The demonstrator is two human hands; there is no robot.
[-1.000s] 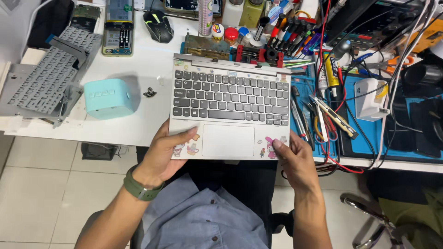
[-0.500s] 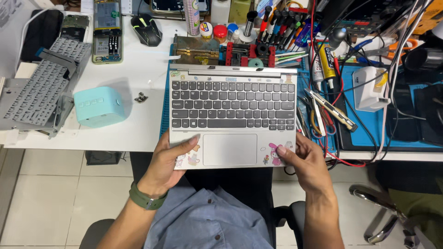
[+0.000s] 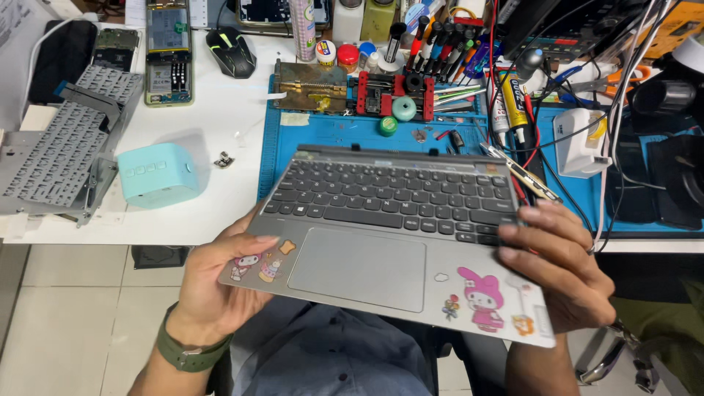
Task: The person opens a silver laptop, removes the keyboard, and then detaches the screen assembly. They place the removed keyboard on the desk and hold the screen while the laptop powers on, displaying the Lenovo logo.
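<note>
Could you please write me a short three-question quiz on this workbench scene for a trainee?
1. True or false: the grey keyboard base lies flat on the blue mat.
2. Which hand grips the corner with the large pink cartoon sticker? A) left hand B) right hand C) neither
3. Name the colour of the small box on the white table, left of the keyboard base.

Key
1. False: both hands hold it tilted, off the table.
2. B: the right hand grips that side, while the left hand holds the other corner, its thumb beside the smaller stickers.
3. Light turquoise.
</note>
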